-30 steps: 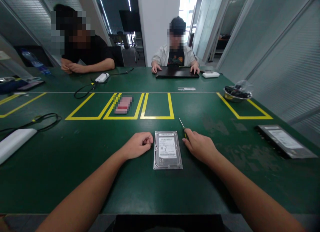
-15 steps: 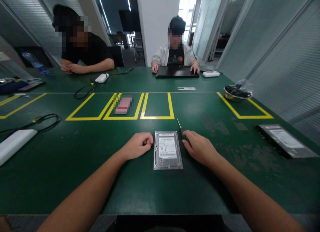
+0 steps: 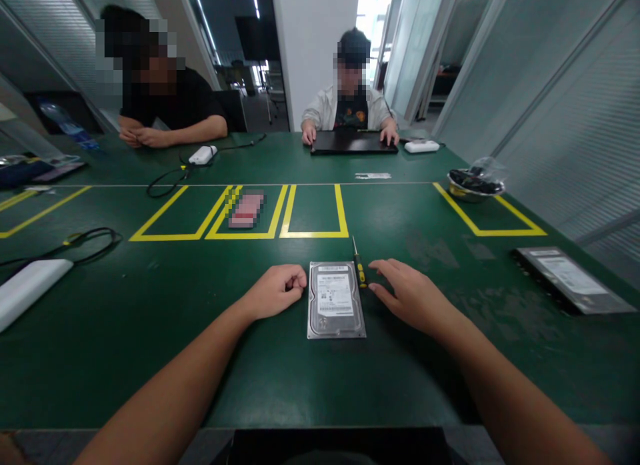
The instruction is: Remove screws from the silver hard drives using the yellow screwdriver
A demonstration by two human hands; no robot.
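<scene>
Flat on the green table lies a silver hard drive (image 3: 335, 298), its white label facing up. Along its right side rests a screwdriver (image 3: 360, 270) with a yellow and black handle, its thin shaft pointing away from me. My right hand (image 3: 403, 288) is just right of that handle, fingers apart and holding nothing. On the other side, my left hand (image 3: 278, 290) rests on the table with its fingers curled in, close to the drive's left edge. I see nothing inside the curled fingers.
A second hard drive (image 3: 570, 278) lies at the right. Behind it stands a metal bowl (image 3: 473, 193) of dark items. Yellow tape rectangles mark the table, one around a blurred pink thing (image 3: 247, 209). A white power strip (image 3: 33, 291) is left. Two people sit opposite, one touching a black panel (image 3: 354, 143).
My right hand has let go of the screwdriver and moved slightly right, its fingers opening. The screwdriver's handle now shows fully. My left hand and the hard drive have stayed in place.
</scene>
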